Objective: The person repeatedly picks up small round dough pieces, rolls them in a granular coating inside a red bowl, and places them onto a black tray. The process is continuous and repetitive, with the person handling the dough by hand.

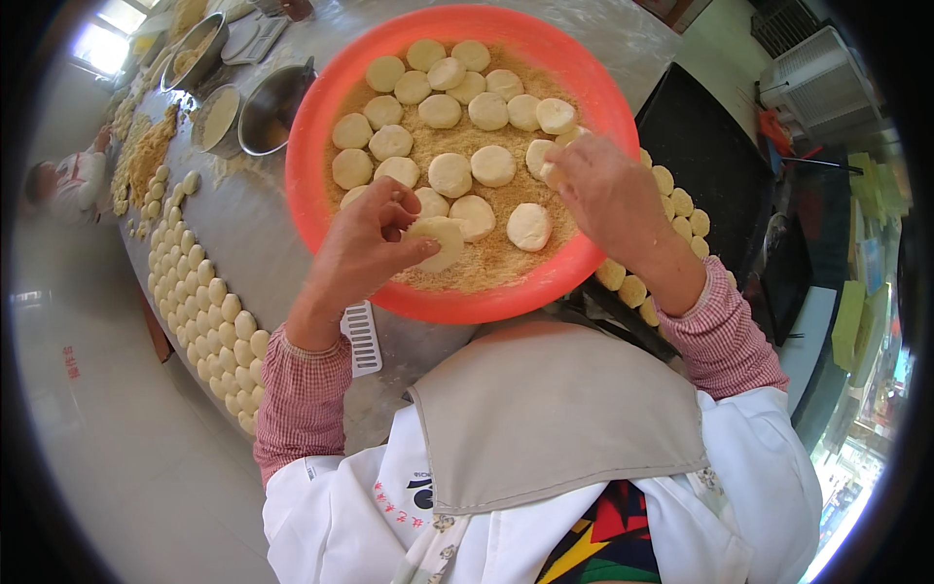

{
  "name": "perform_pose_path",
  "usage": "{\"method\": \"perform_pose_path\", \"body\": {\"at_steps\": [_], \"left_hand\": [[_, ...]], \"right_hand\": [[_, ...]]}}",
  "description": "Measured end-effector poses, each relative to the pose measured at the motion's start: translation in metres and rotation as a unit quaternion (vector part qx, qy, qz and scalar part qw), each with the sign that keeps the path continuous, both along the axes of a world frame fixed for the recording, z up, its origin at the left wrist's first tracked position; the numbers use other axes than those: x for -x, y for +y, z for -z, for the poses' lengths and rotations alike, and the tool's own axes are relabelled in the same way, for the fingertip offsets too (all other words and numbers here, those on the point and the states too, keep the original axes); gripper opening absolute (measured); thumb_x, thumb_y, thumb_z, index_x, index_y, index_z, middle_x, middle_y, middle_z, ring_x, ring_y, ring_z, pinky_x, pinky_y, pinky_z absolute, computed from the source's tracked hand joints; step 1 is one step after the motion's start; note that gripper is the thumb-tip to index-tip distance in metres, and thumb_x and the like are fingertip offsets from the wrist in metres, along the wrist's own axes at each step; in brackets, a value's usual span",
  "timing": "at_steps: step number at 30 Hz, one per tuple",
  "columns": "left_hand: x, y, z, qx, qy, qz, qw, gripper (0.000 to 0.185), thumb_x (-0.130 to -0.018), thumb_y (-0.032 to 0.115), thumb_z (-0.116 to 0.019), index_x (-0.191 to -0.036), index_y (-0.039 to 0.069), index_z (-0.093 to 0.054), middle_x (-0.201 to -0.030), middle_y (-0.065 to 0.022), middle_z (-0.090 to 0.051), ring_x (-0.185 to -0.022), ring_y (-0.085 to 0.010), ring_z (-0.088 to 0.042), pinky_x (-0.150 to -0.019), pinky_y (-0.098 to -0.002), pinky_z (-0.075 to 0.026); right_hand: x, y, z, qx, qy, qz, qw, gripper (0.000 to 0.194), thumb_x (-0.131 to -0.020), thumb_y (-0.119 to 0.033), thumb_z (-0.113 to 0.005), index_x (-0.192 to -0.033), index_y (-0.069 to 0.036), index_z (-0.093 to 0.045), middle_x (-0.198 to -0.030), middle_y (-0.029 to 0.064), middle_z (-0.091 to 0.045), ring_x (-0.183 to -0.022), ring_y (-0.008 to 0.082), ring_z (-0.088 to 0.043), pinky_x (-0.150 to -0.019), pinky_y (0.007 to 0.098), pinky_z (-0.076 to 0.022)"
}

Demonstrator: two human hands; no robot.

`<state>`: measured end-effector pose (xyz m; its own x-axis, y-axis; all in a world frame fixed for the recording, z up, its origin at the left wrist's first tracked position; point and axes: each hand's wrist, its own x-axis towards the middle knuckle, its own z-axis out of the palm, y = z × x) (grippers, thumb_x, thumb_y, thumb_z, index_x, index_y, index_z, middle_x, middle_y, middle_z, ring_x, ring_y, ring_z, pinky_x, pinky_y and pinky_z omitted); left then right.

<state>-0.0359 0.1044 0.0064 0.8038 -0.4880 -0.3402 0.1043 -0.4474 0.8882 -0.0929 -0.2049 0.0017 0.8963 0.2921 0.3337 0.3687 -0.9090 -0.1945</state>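
A wide red plastic basin (460,312) holds a layer of tan sesame-like grains (467,266), with several pale round dough discs (492,166) lying on it. Over the basin's near left part, my left hand (376,237) pinches one flattened dough disc (444,248) between thumb and fingers. My right hand (609,193) is at the right side of the basin, its fingertips closed around a dough disc (552,177) that they partly cover. Another disc (573,136) shows just beyond those fingers. A single disc (529,227) lies on the grains between my hands.
Rows of dough pieces (208,306) cover the metal table's left side. Steel bowls (273,109), a scale (254,40) and dough crumbs (153,153) stand farther back. Grain-coated discs (682,204) sit beside a black tray (704,139) at right. Another person (73,182) is at far left.
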Motion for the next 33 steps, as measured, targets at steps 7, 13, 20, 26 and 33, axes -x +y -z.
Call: {"method": "perform_pose_path", "body": {"at_steps": [7, 13, 20, 26, 33], "left_hand": [[-0.002, 0.002, -0.001, 0.075, 0.038, -0.009, 0.996, 0.038, -0.087, 0.005, -0.085, -0.110, 0.004, -0.055, -0.090, -0.0010, -0.062, -0.077, -0.0053, -0.056, -0.065, -0.0228, -0.048], [-0.005, -0.010, 0.007, 0.088, 0.055, 0.000, 0.995, 0.038, -0.087, 0.006, -0.085, -0.108, 0.003, -0.055, -0.090, -0.0019, -0.062, -0.081, -0.0074, -0.059, -0.067, -0.0247, -0.050], [-0.011, -0.042, 0.006, 0.083, 0.067, 0.057, 0.993, 0.034, -0.087, 0.008, -0.085, -0.106, 0.005, -0.057, -0.091, -0.0025, -0.067, -0.083, -0.0071, -0.061, -0.069, -0.0251, -0.049], [0.000, -0.086, 0.030, -0.100, -0.282, 0.180, 0.937, 0.034, -0.085, 0.013, -0.084, -0.111, 0.005, -0.064, -0.099, -0.0079, -0.067, -0.095, -0.0223, -0.066, -0.078, -0.0367, -0.054], [0.003, -0.088, 0.020, -0.110, -0.380, 0.320, 0.861, 0.036, -0.079, 0.014, -0.082, -0.110, 0.004, -0.066, -0.115, -0.0133, -0.060, -0.103, -0.0332, -0.062, -0.086, -0.0446, -0.054]], "right_hand": [[0.009, 0.030, 0.015, 0.047, 0.227, -0.084, 0.969, 0.031, -0.076, -0.014, -0.084, -0.099, -0.002, -0.068, -0.100, 0.0141, -0.066, -0.094, 0.0344, -0.069, -0.079, 0.0452, -0.0585], [0.007, 0.047, 0.014, 0.091, 0.260, -0.030, 0.961, 0.043, -0.073, -0.025, -0.091, -0.099, -0.001, -0.066, -0.100, 0.0168, -0.066, -0.093, 0.0361, -0.071, -0.079, 0.0461, -0.0598], [-0.004, 0.024, 0.023, 0.079, 0.203, 0.008, 0.976, 0.032, -0.080, -0.021, -0.083, -0.102, -0.002, -0.069, -0.102, 0.0179, -0.071, -0.089, 0.0344, -0.074, -0.076, 0.0435, -0.0604], [0.013, -0.031, -0.018, -0.356, 0.314, 0.153, 0.867, 0.027, -0.095, -0.013, -0.064, -0.118, 0.002, -0.064, -0.113, 0.0102, -0.070, -0.098, 0.0217, -0.072, -0.086, 0.0363, -0.0619], [0.049, -0.042, -0.006, -0.736, 0.315, 0.092, 0.592, 0.040, -0.110, -0.020, -0.051, -0.142, 0.005, -0.053, -0.136, 0.0162, -0.065, -0.123, 0.0269, -0.068, -0.111, 0.0444, -0.0559]]}}
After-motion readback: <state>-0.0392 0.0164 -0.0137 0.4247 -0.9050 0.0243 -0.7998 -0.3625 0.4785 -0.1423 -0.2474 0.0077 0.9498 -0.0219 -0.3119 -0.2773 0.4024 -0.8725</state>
